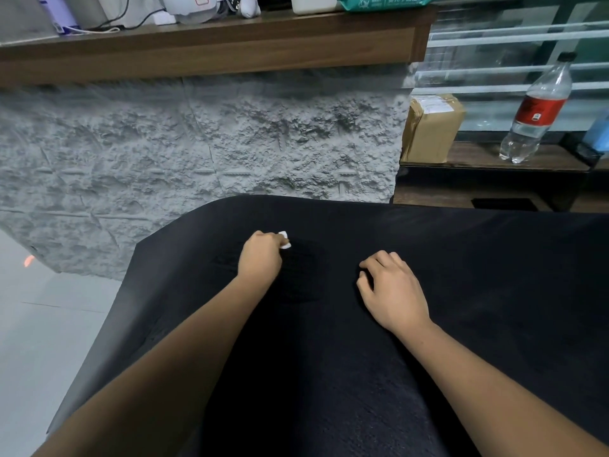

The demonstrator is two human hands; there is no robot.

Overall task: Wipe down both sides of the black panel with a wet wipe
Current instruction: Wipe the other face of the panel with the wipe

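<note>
- Black panel (362, 374): a large, matt, dark sheet that lies flat before the person and fills the lower and right parts of the view.
- Panel, far edge: runs close along the foot of the grey stone-textured wall (197, 143). Whether the two touch cannot be told.
- Panel, far-left corner: cut off at a slant and rounded.
- Panel, left edge: runs at a slant toward the lower left, above pale floor tiles (39, 324). This is the side with open room beside the panel.
- Panel, right side: passes out of view. Beyond its far-right edge stands a low wooden stand (494, 159).
- Left hand (260, 258): set on the panel's far-middle part, well in from every edge, with the fingers curled tight.
- Wet wipe (284, 240): a small white wad gripped in the left hand, with only its end showing past the fingers. It lies against the panel surface.
- Right hand (392, 291): lies near the left hand but apart from it. Its fingers are loosely bent with the tips resting on the panel, and it holds nothing.
- Both forearms: bare, stretched out over the near half of the panel.
- Wooden ledge (211, 47): tops the stone wall and carries cables, white devices and a green wipes packet (385, 1).
- Cardboard parcel (428, 130): stands on the low stand, just beside the wall's end.
- Plastic bottle (537, 110): clear with a red label, standing on the same stand well apart from the panel.
</note>
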